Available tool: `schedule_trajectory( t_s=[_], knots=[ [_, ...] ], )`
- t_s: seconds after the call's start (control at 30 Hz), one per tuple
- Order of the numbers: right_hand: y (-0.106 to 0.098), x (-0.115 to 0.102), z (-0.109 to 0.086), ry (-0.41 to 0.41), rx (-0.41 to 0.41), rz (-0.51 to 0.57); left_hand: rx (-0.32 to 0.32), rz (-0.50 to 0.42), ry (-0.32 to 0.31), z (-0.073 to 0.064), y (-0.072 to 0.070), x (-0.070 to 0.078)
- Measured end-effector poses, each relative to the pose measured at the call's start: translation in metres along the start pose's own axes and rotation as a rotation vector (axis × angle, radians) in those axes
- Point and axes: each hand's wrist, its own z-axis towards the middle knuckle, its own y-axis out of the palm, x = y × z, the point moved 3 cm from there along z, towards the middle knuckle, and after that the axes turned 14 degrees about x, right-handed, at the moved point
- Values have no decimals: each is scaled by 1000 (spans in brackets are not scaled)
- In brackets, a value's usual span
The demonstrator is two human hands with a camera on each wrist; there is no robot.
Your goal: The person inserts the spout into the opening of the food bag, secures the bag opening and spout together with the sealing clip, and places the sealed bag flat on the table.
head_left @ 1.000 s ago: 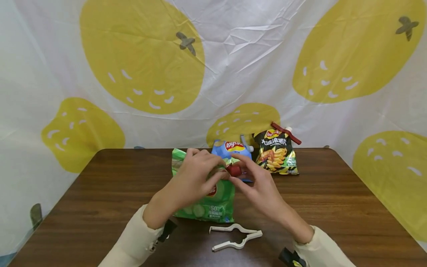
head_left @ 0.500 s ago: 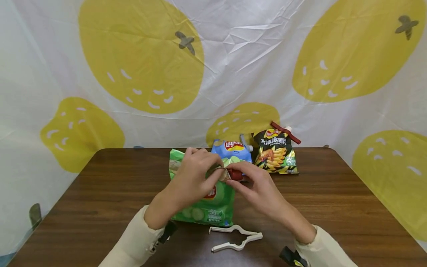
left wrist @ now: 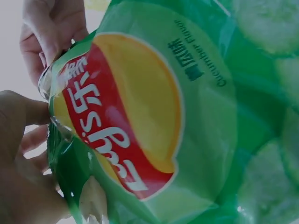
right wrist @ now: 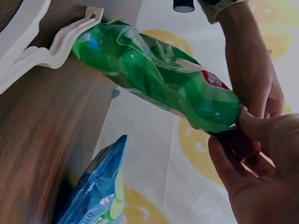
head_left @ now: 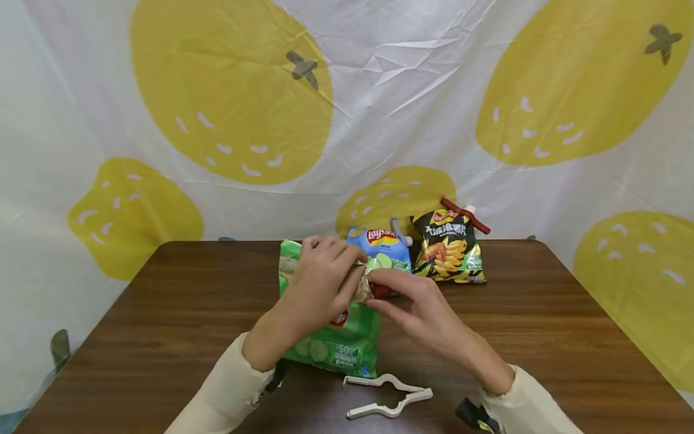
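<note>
A green cucumber-flavor Lay's chip bag (head_left: 325, 346) is held tilted above the front middle of the table. My left hand (head_left: 320, 277) grips its top edge, fingers behind and thumb in front. At the bag's mouth my right hand (head_left: 423, 301) pinches a dark red, cap-like piece (right wrist: 246, 147) together with the gathered film, whose silvery inside shows. The piece is partly hidden by my right fingers. Below the bag lies a white bag clip (head_left: 420, 395), its two arms spread apart; in the right wrist view the bag's bottom is close to the clip's tip.
Behind my hands stands a blue Lay's bag (head_left: 379, 236) with a grey clip and white cap. To its right is a black chip bag (head_left: 447, 244) with a red clip (head_left: 466, 216) across its top. A patterned cloth (head_left: 390, 120) hangs behind the wooden table (head_left: 190, 301).
The green bag's lower edge has come nearer to me, and the white clip has shifted slightly the same way. My right fingers have closed further over the red piece and bag film.
</note>
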Motion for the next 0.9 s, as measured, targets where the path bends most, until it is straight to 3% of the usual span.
schedule_trajectory(
  t_s=[0.13, 0.27, 0.4, 0.47, 0.73, 0.83, 0.9],
  knots=[
    [0, 3, 0, -11, 48, -18, 94, 29, 24, 1, 0, 3],
    [-2, 5, 1, -2, 95, -36, 146, 161, 141, 1, -1, 8],
    [-3, 8, 1, 27, 110, -35, 91, 256, 261, -1, 2, 12],
    [-4, 10, 1, 44, 122, -30, 36, 259, 281, -3, 4, 12],
    [-6, 19, 0, 132, 180, 17, -175, 273, 191, -10, 12, 13],
    [-7, 19, 0, 148, 194, -5, -187, 313, 149, -9, 13, 14],
    [-9, 19, 1, 150, 211, -29, -136, 342, 134, -7, 11, 15]
  ],
)
